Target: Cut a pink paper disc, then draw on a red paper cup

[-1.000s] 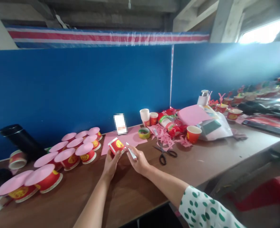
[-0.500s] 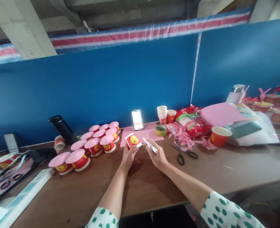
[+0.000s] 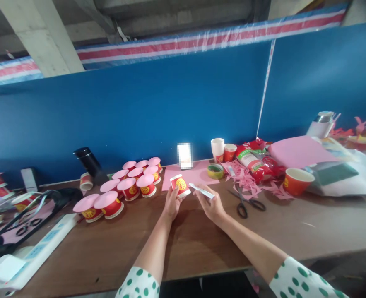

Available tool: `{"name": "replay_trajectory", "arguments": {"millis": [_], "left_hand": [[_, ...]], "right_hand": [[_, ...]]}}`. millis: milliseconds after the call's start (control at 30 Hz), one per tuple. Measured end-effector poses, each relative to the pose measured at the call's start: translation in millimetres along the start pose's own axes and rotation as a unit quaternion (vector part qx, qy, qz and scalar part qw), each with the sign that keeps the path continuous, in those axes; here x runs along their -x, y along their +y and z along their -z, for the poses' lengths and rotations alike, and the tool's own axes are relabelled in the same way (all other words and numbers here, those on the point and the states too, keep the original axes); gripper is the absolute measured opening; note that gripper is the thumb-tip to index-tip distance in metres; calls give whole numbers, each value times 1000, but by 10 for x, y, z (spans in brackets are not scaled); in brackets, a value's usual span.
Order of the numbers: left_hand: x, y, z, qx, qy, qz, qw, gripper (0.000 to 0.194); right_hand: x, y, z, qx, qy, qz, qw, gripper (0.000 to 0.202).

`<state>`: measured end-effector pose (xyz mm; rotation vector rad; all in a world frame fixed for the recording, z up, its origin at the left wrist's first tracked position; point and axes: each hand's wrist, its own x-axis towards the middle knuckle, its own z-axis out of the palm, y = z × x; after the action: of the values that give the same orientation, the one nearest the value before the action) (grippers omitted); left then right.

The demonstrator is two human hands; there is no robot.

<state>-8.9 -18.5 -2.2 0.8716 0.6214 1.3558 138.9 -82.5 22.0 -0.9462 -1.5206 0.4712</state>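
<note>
My left hand (image 3: 172, 203) is closed around a small red paper cup (image 3: 180, 185) with a white rim and a yellow emblem, tipped on its side above the table. In my right hand (image 3: 212, 207) is a slim white pen-like tool (image 3: 203, 191), its tip pointing at the cup and a small gap away from it. What kind of tool it is, I cannot tell. Left of my hands stand several upside-down red paper cups (image 3: 128, 190) topped with pink paper discs (image 3: 109, 199). Black-handled scissors (image 3: 246, 205) lie to the right of my right hand.
Behind my hands lie a pink sheet (image 3: 197, 171) and a tape roll (image 3: 215, 171). Pink paper shreds (image 3: 243, 178), a red packet (image 3: 256, 161), stacked cups (image 3: 217, 150) and an upright cup (image 3: 298, 182) are rightward. A power strip (image 3: 46, 248) and black bottle (image 3: 88, 161) are leftward.
The whole scene has shifted a little to the right in the picture. The white tool in my right hand lies somewhat flatter. Both hands keep their holds.
</note>
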Motion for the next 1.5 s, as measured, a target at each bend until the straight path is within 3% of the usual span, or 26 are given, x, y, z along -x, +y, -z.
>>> {"name": "replay_trajectory", "arguments": {"millis": [167,433,700,1000,1133,1267,1500], "left_hand": [[-4,5,10,22,2,9,1000,33],[-20,19,31,38,26,44,998,32],[-38,25,61,67,50,80,993,34],[-61,128,93,76,2,131,988,45],[-63,115,133,47,20,131,990,44],[-96,136,119,74,50,187,978,42],[-59,155,29,32,98,183,978,42]], "right_hand": [[-9,31,12,13,36,-31,999,21],[-29,119,-25,9,59,-103,993,32],[56,184,-85,-95,32,-165,981,31],[137,201,-219,-177,-24,-279,944,38],[142,180,-249,-187,-25,-293,937,40],[72,173,-233,-179,-23,-284,942,41],[-7,198,-145,-130,-23,-258,957,42]]}}
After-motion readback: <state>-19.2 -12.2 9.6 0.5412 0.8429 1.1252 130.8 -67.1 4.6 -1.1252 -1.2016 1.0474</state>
